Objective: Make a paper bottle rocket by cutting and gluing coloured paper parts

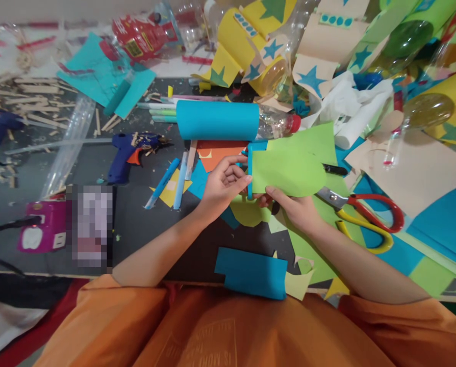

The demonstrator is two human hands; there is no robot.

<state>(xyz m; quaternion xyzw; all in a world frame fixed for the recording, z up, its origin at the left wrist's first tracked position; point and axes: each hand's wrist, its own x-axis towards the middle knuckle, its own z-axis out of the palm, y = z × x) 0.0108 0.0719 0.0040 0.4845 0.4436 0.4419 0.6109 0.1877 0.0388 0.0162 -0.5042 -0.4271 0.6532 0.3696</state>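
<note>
A light-green paper cutout [289, 165] with a rounded right end is held over the table, with a narrow blue strip [250, 171] along its left edge. My left hand [227, 181] has curled fingers and its thumb pressed at the blue strip. Below, my right hand [295, 206] pinches the cutout's lower edge, thumb on top and fingertips partly hidden beneath. Red-and-yellow scissors [369, 214] lie just right of my right hand. Above my hands, a bottle wrapped in blue paper [217, 120] rests on its side, its red cap pointing right.
Blue glue guns [123, 158] lie to the left, near a magenta box [42, 227] with a black cable and a blurred phone [94, 227]. Blue markers [162, 183] and a folded blue paper piece [253, 272] lie nearby. Decorated bottles and paper [312, 76] crowd the back right.
</note>
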